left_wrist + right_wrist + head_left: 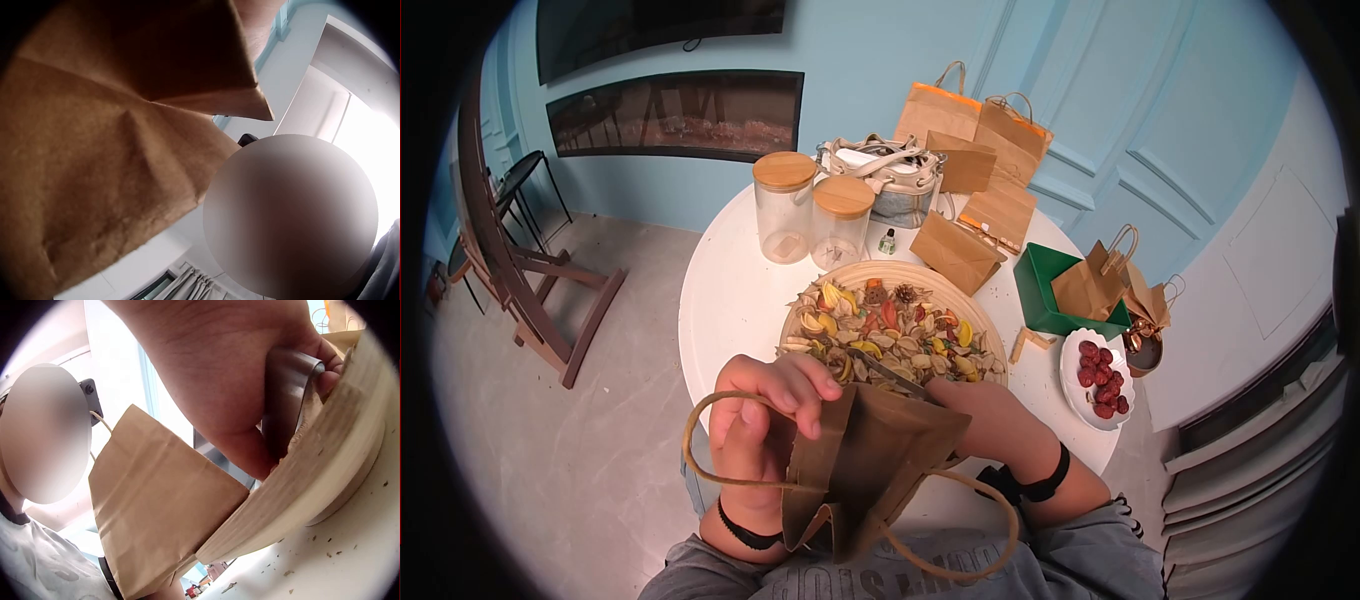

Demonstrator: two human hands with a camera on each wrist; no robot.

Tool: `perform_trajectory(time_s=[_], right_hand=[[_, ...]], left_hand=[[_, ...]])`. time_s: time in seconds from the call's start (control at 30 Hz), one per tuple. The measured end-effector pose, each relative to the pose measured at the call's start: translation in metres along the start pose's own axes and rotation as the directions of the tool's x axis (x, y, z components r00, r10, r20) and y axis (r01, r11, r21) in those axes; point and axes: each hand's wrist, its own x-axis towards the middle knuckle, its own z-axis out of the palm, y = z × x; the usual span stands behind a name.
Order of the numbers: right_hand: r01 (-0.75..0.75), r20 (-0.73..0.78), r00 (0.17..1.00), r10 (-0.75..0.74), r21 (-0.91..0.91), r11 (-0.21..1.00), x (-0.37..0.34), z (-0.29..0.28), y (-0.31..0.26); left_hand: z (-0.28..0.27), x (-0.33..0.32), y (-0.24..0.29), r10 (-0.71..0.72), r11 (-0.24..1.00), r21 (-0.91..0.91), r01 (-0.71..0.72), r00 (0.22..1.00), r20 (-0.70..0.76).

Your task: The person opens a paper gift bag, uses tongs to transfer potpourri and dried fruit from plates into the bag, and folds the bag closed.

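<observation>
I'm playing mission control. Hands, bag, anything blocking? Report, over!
Left hand at paper bag. Right hand gripping metal tool. Bag open, tilted; nothing seen across its mouth.

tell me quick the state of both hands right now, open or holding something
Left hand: closed, holding the brown paper carrier bag.
Right hand: closed, holding a metal utensil.

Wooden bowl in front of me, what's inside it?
The wooden bowl holds dried leaves, yellow slices and a pinecone. The paper bag and right hand cover part of its near side; what's there or underneath can't be seen.
</observation>
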Motion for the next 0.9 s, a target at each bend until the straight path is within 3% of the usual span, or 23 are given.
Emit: perform_trajectory(time_s=[0.9], right_hand=[[0.001, -0.003, 1.0, -0.001, 0.013, 1.0, -0.0016, -0.0046, -0.0036]], left_hand=[[0.0004, 0.0001, -0.004, 0.025, 1.0, 0.009, -0.025, 1.0, -0.017]])
